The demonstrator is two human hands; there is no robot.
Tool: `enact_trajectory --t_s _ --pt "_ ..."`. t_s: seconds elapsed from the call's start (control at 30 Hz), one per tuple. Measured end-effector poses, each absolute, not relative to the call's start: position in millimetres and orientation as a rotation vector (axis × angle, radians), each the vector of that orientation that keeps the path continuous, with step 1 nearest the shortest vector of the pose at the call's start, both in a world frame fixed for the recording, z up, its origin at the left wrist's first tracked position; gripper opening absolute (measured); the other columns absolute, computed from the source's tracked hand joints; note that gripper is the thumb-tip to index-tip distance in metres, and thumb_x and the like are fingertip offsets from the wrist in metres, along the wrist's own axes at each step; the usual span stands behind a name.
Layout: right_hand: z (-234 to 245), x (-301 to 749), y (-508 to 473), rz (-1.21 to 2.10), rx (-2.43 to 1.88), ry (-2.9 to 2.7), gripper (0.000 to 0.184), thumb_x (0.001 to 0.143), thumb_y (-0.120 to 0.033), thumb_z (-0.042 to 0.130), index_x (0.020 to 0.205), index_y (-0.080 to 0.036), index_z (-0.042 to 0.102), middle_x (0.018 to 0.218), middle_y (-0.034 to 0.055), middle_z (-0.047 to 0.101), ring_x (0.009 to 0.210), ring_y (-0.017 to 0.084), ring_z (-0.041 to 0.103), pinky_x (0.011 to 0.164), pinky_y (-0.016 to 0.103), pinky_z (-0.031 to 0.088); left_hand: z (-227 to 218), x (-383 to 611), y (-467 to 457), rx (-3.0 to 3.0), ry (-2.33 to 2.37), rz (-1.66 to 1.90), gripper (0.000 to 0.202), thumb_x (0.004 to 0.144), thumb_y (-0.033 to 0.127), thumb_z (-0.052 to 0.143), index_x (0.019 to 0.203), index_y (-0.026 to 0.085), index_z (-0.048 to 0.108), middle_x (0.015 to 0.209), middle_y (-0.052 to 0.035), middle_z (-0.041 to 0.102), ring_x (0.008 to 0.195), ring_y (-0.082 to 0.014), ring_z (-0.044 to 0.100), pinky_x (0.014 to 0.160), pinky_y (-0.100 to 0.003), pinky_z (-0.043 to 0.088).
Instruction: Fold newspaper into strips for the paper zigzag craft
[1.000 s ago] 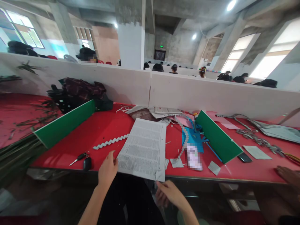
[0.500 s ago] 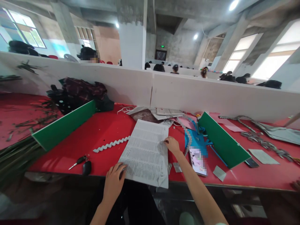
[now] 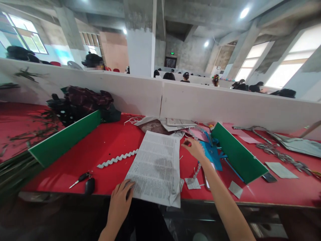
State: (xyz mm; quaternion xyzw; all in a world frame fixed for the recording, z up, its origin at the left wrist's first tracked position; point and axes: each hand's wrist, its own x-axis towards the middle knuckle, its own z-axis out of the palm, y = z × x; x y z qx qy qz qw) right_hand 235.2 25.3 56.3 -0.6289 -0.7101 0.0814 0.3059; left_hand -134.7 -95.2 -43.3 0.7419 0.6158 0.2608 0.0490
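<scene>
A folded sheet of newspaper (image 3: 155, 164) lies at the front edge of the red table. My left hand (image 3: 120, 197) is closed at its lower left edge, thumb and fingers against the paper. Just past its right edge hovers my right hand (image 3: 194, 149), fingertips pinched together; whatever may be between them is too small to make out. A folded zigzag paper strip (image 3: 117, 158) extends left from the newspaper. Below my right hand, a small paper piece (image 3: 192, 183) lies on the table. My right forearm partly covers a phone (image 3: 207, 180).
Green dividers (image 3: 67, 139) (image 3: 238, 154) stand on both sides. A key (image 3: 79, 179) and a black fob (image 3: 89, 186) lie front left. Papers (image 3: 179, 122) are piled at the back, before a white partition (image 3: 225, 100). Blue material (image 3: 212, 155) lies right. People sit beyond.
My right hand has moved off the newspaper's right edge, rightward, its forearm now covering more of the phone. My left hand stays at the paper's lower left. The view has shifted slightly.
</scene>
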Motion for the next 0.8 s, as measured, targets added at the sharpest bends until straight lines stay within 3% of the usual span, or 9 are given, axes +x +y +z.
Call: enact_trajectory --t_s 0.07,0.17,0.27,0.37,0.43,0.5,0.6,0.67,0.8 --pt "68 241 25 0.053 -1.629 -1.794 0.022 0.079 -0.040 0.056 0.076 -0.019 0.061 0.084 0.0057 0.064 0.078 0.018 0.058 0.071 0.028 0.044 -44 -135 -96 2.261 1.871 0.786 0.029 0.086 0.029 0.041 0.103 0.023 0.064 0.115 -0.0062 0.061 0.104 -0.0255 0.054 0.089 -0.042 0.041" --pt "80 254 30 -0.245 -1.580 -1.697 0.023 0.080 -0.040 0.055 0.072 -0.019 0.060 0.097 0.0088 0.061 0.096 0.022 0.054 0.084 0.033 0.042 -45 -136 -96 2.261 1.874 0.773 0.030 0.087 0.029 0.041 0.104 0.023 0.063 0.116 -0.0060 0.061 0.106 -0.0258 0.054 0.089 -0.042 0.041" --pt "85 266 38 -0.533 -1.591 -1.602 0.021 0.081 -0.035 0.053 0.070 -0.019 0.062 0.109 0.0108 0.057 0.116 0.025 0.042 0.100 0.042 0.031 -46 -136 -96 2.268 1.870 0.767 0.030 0.087 0.029 0.040 0.105 0.024 0.063 0.117 -0.0055 0.061 0.107 -0.0254 0.053 0.091 -0.042 0.040" --pt "83 272 48 -0.672 -1.682 -1.534 0.021 0.082 -0.032 0.051 0.072 -0.020 0.065 0.120 0.0096 0.053 0.128 0.029 0.030 0.106 0.052 0.019 -47 -136 -97 2.270 1.871 0.769 0.030 0.087 0.029 0.040 0.105 0.024 0.063 0.116 -0.0052 0.061 0.107 -0.0250 0.053 0.091 -0.042 0.040" --pt "79 272 53 -0.705 -1.757 -1.520 0.021 0.081 -0.033 0.050 0.077 -0.020 0.066 0.133 0.0073 0.045 0.134 0.033 0.018 0.105 0.060 0.012 -47 -136 -97 2.270 1.876 0.772 0.030 0.086 0.029 0.040 0.105 0.024 0.063 0.116 -0.0054 0.061 0.107 -0.0250 0.054 0.091 -0.042 0.040" --pt "73 272 57 -0.689 -1.855 -1.519 0.026 0.080 -0.036 0.051 0.095 -0.021 0.066 0.145 0.0064 0.030 0.136 0.038 0.008 0.101 0.068 0.010 -48 -136 -97 2.273 1.874 0.779 0.030 0.086 0.029 0.041 0.105 0.024 0.064 0.116 -0.0057 0.061 0.106 -0.0251 0.054 0.091 -0.042 0.040" --pt "63 272 57 -0.613 -1.990 -1.525 0.048 0.079 -0.037 0.050 0.125 -0.021 0.051 0.152 0.0090 0.013 0.136 0.043 0.000 0.095 0.073 0.010 -49 -138 -97 2.282 1.874 0.792 0.030 0.086 0.030 0.041 0.105 0.025 0.064 0.117 -0.0057 0.061 0.106 -0.0254 0.054 0.090 -0.042 0.041" --pt "57 272 54 -0.573 -2.022 -1.533 0.053 0.079 -0.035 0.049 0.130 -0.022 0.046 0.152 0.0090 0.010 0.136 0.042 -0.001 0.096 0.073 0.012 -49 -138 -97 2.284 1.881 0.793 0.030 0.086 0.029 0.042 0.106 0.025 0.064 0.117 -0.0053 0.061 0.106 -0.0255 0.054 0.090 -0.042 0.041" --pt "49 271 43 -0.497 -2.008 -1.541 0.049 0.080 -0.030 0.046 0.128 -0.020 0.048 0.152 0.0089 0.013 0.137 0.039 0.000 0.100 0.067 0.015 -48 -138 -97 2.280 1.886 0.775 0.030 0.086 0.028 0.041 0.107 0.025 0.063 0.118 -0.0049 0.061 0.107 -0.0252 0.054 0.090 -0.042 0.042"
